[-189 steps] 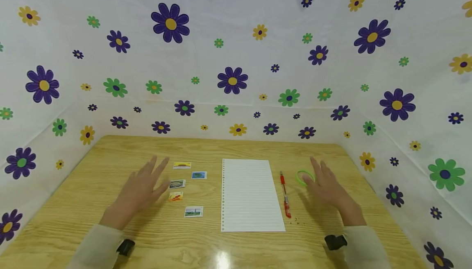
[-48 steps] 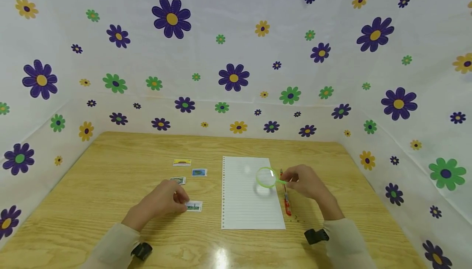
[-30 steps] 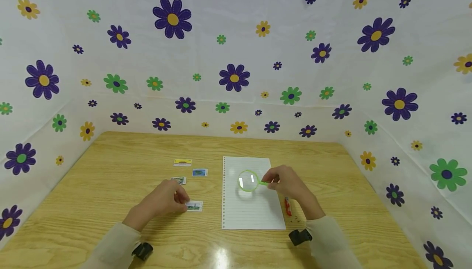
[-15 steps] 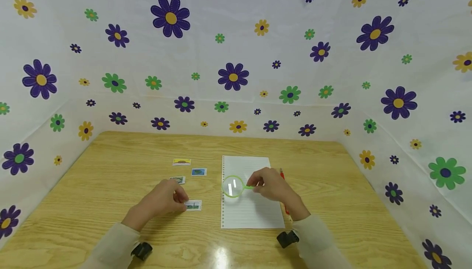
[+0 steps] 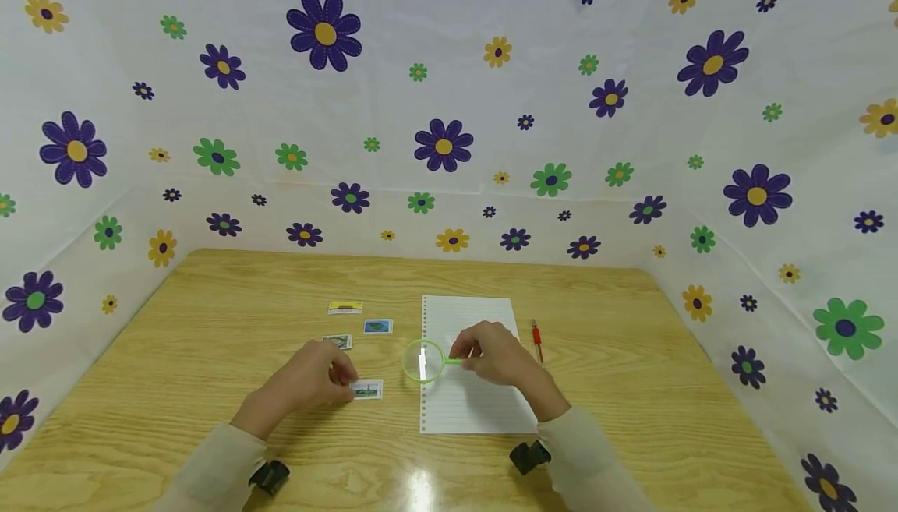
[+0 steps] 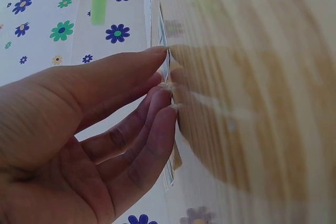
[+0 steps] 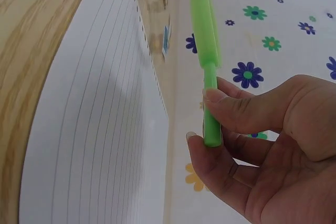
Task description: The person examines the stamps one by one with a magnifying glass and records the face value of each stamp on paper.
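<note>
In the head view my left hand [image 5: 309, 379] is at the left edge of a landscape postage stamp [image 5: 367, 390]. The left wrist view has the thumb and curled fingertips pinching that edge close to the tabletop. My right hand [image 5: 496, 354] pinches the green handle [image 7: 212, 121] of a magnifying glass [image 5: 424, 361] between thumb and fingers. Its round lens is held above the table, over the left margin of the lined sheet [image 5: 470, 411]. More stamps lie behind: a yellow one [image 5: 345, 307], a blue one [image 5: 378, 326] and a partly covered grey-green one [image 5: 341, 341].
A red pen [image 5: 537, 338] lies right of the sheet, its lower part hidden by my right forearm. The wooden table [image 5: 631, 387] is enclosed by a flowered cloth [image 5: 547, 107] at the back and both sides.
My right hand has taken up the magnifying glass and carried it leftward across the sheet. The left hand came down to the landscape stamp and has stayed there; an orange stamp is now out of sight.
</note>
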{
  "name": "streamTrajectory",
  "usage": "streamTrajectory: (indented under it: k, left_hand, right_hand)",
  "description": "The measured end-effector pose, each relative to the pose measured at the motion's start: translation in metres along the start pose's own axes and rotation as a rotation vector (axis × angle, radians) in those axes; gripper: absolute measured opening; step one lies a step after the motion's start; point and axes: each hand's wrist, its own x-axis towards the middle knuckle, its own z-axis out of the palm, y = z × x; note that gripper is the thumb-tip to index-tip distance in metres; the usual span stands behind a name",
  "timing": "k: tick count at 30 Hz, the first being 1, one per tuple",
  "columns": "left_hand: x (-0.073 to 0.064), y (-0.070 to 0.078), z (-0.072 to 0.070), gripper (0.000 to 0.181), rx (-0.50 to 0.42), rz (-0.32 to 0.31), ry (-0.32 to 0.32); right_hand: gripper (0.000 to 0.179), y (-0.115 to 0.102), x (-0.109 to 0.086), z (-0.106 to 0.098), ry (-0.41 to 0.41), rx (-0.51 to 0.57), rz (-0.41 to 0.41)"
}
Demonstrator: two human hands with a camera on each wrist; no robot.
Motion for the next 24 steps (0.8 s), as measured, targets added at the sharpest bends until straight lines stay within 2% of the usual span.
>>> streamTrajectory:
  k: [24]
  left_hand:
    - [0.002,-0.002,0.001,0.010,0.011,-0.028,-0.004]
  right_hand:
    - [0.019,-0.026,0.004,0.017,-0.052,0.043,-0.038]
